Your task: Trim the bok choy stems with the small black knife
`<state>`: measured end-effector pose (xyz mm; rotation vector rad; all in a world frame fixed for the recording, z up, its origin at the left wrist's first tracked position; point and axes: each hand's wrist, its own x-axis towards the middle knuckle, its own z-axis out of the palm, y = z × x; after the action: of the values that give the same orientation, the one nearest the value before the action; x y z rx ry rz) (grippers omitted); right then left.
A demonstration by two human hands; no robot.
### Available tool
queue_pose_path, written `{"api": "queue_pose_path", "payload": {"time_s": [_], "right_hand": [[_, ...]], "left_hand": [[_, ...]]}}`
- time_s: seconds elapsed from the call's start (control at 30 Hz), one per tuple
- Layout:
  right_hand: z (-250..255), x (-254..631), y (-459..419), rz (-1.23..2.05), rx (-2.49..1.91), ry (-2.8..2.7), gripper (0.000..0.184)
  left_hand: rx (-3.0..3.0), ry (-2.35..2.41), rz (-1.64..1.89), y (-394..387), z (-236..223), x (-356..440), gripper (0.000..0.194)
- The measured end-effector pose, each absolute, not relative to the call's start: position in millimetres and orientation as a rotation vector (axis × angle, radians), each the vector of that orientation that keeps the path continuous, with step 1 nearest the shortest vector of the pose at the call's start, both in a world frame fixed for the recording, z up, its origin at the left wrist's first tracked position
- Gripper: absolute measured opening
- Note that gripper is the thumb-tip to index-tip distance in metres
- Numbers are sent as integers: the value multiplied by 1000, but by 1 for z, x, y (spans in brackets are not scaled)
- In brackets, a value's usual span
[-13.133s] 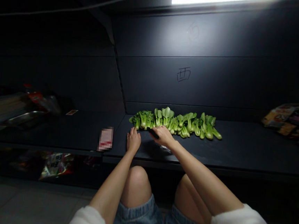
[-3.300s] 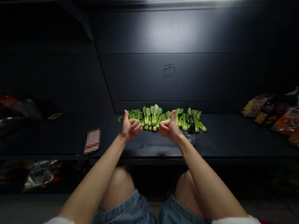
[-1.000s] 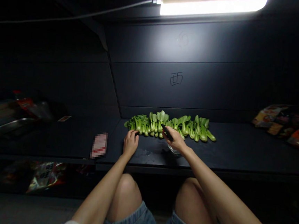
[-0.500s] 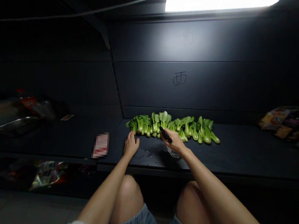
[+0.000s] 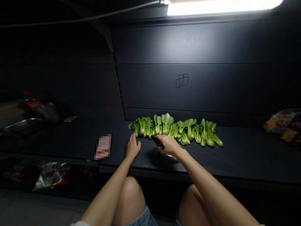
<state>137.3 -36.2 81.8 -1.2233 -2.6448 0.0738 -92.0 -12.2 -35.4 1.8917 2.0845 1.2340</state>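
A row of green bok choy (image 5: 176, 129) lies along the back of a black shelf (image 5: 241, 156). My left hand (image 5: 133, 147) rests on the shelf just in front of the row's left end, fingers together and pointing at the greens. My right hand (image 5: 169, 145) is closed on a slim black object (image 5: 157, 142) that points left toward the stems. Something clear and shiny (image 5: 172, 157) sits partly hidden under my right wrist.
A small red-and-white card (image 5: 103, 146) lies left of my left hand. Packaged goods (image 5: 291, 127) pile at the far right, and a metal tray with packets (image 5: 21, 115) at the far left. More packets (image 5: 51, 174) sit on the lower shelf. My knees are below the shelf edge.
My right hand has slid left along the front of the greens with the black object. My left hand has stayed near the row's left end.
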Motion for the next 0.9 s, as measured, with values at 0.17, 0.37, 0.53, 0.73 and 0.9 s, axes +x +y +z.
{"api": "queue_pose_path", "payload": {"time_s": [0.17, 0.37, 0.53, 0.73, 0.9], "right_hand": [[83, 135, -34, -6, -1305, -2659, 28], [89, 127, -35, -38, -1312, -2741, 27], [93, 110, -38, 7, -1233, -2749, 31], [92, 96, -37, 58, -1259, -2714, 34], [88, 95, -33, 63, -1306, -2685, 35]], "left_hand": [[1848, 2052, 1298, -10, -40, -95, 53], [1805, 1952, 1421, 0, -46, -101, 53], [1773, 1914, 1495, 8, -41, -117, 53], [1826, 2039, 1360, -3, -42, -127, 50], [1840, 2086, 1324, -8, -43, -123, 49]]}}
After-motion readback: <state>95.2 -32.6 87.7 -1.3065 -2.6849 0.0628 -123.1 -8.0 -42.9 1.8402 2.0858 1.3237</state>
